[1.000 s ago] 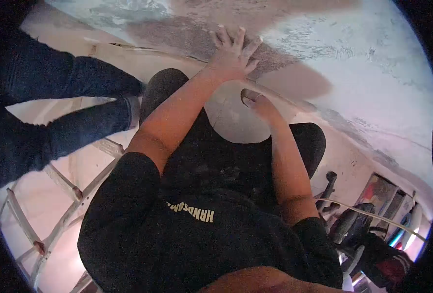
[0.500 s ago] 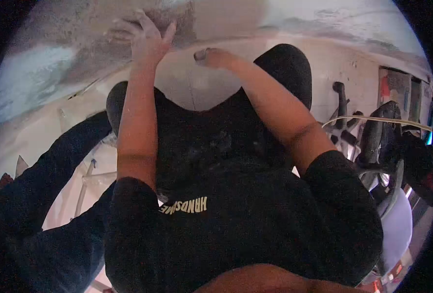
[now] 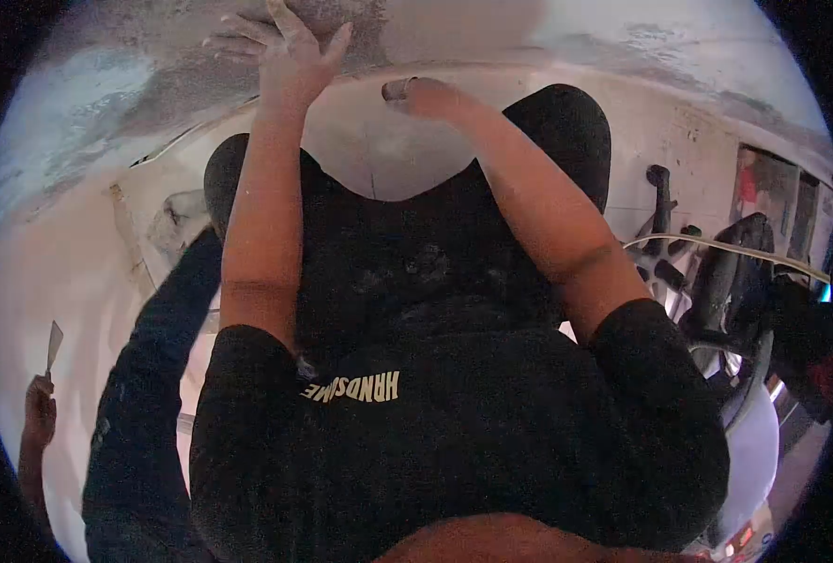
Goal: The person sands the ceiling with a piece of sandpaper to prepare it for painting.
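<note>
My left hand (image 3: 294, 58) is open, fingers spread, its palm side toward a patchy, dusty wall (image 3: 454, 28) at the top of the view. Pale dust coats the fingers. To its right, lower and close to the wall's bottom edge, my right hand (image 3: 435, 101) is closed with its fingers curled in. A small dark grey piece (image 3: 396, 90) shows at its fingertips; I cannot tell what it is. My dark-clad knees (image 3: 566, 141) are bent on either side of the two forearms.
At the left, another person's leg in dark trousers (image 3: 144, 403) stands close beside me. That person's hand (image 3: 40, 413) holds a putty knife (image 3: 54, 345). On the right are a black chair base (image 3: 660, 220), a pale cable (image 3: 726, 246) and a light purple chair part (image 3: 759, 460).
My left hand has shifted slightly up and right on the wall, and my right hand slightly up and right. The other person's leg has changed position, and their putty knife shows more fully.
</note>
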Demonstrator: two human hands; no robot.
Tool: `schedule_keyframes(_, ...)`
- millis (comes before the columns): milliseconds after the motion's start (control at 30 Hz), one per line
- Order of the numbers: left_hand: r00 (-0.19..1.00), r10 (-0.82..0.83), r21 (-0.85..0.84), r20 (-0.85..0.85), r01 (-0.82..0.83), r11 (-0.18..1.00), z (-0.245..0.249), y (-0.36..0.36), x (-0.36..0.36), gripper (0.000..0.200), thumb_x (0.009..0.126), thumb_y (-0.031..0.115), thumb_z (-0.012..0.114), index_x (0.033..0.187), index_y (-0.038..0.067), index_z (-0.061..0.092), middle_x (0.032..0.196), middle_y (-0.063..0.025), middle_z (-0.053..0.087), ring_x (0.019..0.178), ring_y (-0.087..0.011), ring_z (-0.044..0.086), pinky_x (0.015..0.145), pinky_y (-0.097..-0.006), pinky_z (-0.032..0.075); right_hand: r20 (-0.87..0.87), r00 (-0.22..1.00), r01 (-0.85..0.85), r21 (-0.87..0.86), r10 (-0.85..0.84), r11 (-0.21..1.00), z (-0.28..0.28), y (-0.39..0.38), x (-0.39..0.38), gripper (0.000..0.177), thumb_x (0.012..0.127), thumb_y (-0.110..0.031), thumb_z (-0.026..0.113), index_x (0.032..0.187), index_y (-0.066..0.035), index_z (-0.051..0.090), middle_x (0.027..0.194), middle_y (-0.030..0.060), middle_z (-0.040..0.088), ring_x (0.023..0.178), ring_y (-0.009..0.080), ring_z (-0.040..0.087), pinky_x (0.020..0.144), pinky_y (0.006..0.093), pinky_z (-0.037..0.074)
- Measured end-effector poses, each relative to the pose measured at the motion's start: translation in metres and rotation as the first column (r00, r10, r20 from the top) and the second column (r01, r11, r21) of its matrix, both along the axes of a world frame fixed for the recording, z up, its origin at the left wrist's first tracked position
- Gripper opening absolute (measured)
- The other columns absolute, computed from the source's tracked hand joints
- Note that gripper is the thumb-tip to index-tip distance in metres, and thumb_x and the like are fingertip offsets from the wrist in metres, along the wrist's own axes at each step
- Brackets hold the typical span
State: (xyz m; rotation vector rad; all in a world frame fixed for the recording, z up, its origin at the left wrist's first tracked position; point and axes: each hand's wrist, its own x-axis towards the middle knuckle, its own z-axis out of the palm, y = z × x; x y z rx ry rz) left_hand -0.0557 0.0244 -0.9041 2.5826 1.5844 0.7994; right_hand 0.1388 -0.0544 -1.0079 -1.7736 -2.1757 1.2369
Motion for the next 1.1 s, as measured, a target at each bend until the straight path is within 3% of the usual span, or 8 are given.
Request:
schedule_keyframes(333, 0.919, 0.265, -0.041, -0.291, -0.289, 0.957, 0.022, -0.013, 0.018, 0.121, 0.078, 0.069, 0.055, 0.136, -0.016, -0.010, 0.124, -0.0608, -0.003, 0.124, -0.0679, -0.012, 0.097, -0.0747, -0.002, -0.002, 0.999, -0.049, -0.061, 0.049, 0.997, 0.022, -0.004, 0.003, 0.038, 0.089, -0.042, 0.048, 0.114, -0.017, 0.061, 0.114, 0.0182, 0.061, 0.106, 0.0347, 0.059, 0.089, 0.0479, 0.046)
schedule_keyframes(400, 0.998, -0.017, 0.098, 0.053, 0.012, 0.995, 0.002, 0.002, 0.003, 0.111, 0.076, 0.071, 0.054, 0.147, 0.006, -0.001, 0.126, -0.0578, -0.012, 0.109, -0.0783, -0.021, 0.077, -0.0848, -0.005, 0.055, 0.995, -0.072, -0.101, 0.077, 0.992, 0.030, -0.002, 0.002, 0.042, 0.090, -0.044, 0.046, 0.116, -0.014, 0.060, 0.117, 0.0184, 0.060, 0.108, 0.0352, 0.057, 0.091, 0.0479, 0.045)
schedule_keyframes(500, 0.997, 0.006, 0.151, 0.082, -0.018, 0.988, 0.008, -0.003, 0.007, 0.112, 0.075, 0.072, 0.054, 0.147, 0.009, -0.004, 0.127, -0.0569, -0.013, 0.110, -0.0768, -0.023, 0.079, -0.0838, -0.006, 0.122, 0.991, -0.041, -0.122, 0.056, 0.992, 0.004, -0.001, -0.001, 0.054, 0.090, -0.047, 0.045, 0.121, -0.003, 0.057, 0.123, 0.0203, 0.057, 0.112, 0.0364, 0.055, 0.096, 0.0465, 0.043)
schedule_keyframes(567, 0.997, 0.002, 0.143, 0.077, -0.013, 0.990, -0.001, -0.001, 0.005, 0.111, 0.076, 0.072, 0.054, 0.147, 0.009, -0.003, 0.127, -0.0571, -0.012, 0.110, -0.0768, -0.022, 0.079, -0.0838, -0.005, 0.016, 0.997, -0.075, -0.112, 0.077, 0.991, -0.017, 0.002, 0.001, 0.063, 0.090, -0.049, 0.044, 0.121, 0.005, 0.055, 0.125, 0.0224, 0.055, 0.116, 0.0368, 0.052, 0.099, 0.0453, 0.041)
schedule_keyframes(733, 0.998, -0.007, 0.104, 0.065, 0.000, 0.995, -0.003, -0.002, -0.001, 0.107, 0.077, 0.070, 0.054, 0.148, 0.009, 0.002, 0.126, -0.0583, -0.010, 0.113, -0.0768, -0.018, 0.081, -0.0838, -0.003, 0.080, 0.990, -0.099, -0.152, 0.112, 0.983, 0.009, 0.000, 0.005, 0.061, 0.090, -0.050, 0.044, 0.122, 0.000, 0.054, 0.124, 0.0214, 0.056, 0.115, 0.0375, 0.053, 0.098, 0.0463, 0.041)
schedule_keyframes(800, 0.986, 0.116, -0.018, -0.120, -0.119, 0.993, 0.015, -0.010, 0.009, 0.121, 0.074, 0.073, 0.054, 0.140, -0.014, 0.004, 0.120, -0.0607, -0.018, 0.110, -0.0762, -0.023, 0.082, -0.0818, -0.009, 0.114, 0.986, -0.108, -0.142, 0.124, 0.984, 0.008, 0.001, 0.007, 0.056, 0.090, -0.049, 0.043, 0.121, -0.004, 0.056, 0.122, 0.0203, 0.057, 0.113, 0.0377, 0.053, 0.096, 0.0469, 0.042)
schedule_keyframes(867, 0.982, 0.126, 0.008, -0.139, -0.126, 0.992, 0.016, -0.010, 0.009, 0.117, 0.075, 0.073, 0.054, 0.140, -0.012, 0.007, 0.121, -0.0601, -0.016, 0.110, -0.0766, -0.022, 0.082, -0.0820, -0.008, -0.082, 0.988, -0.143, -0.110, 0.134, 0.984, 0.017, -0.003, 0.011, 0.044, 0.091, -0.045, 0.045, 0.116, -0.013, 0.058, 0.117, 0.0185, 0.059, 0.109, 0.0376, 0.056, 0.093, 0.0481, 0.043)
schedule_keyframes(1100, 0.991, 0.073, 0.094, -0.116, -0.062, 0.994, 0.011, -0.014, 0.006, 0.106, 0.076, 0.070, 0.055, 0.140, -0.005, 0.017, 0.125, -0.0581, -0.011, 0.111, -0.0779, -0.016, 0.082, -0.0829, -0.003, -0.096, 0.979, -0.182, -0.035, 0.178, 0.983, 0.014, -0.002, 0.011, 0.036, 0.091, -0.041, 0.047, 0.110, -0.015, 0.061, 0.111, 0.0180, 0.062, 0.103, 0.0374, 0.058, 0.089, 0.0475, 0.045)
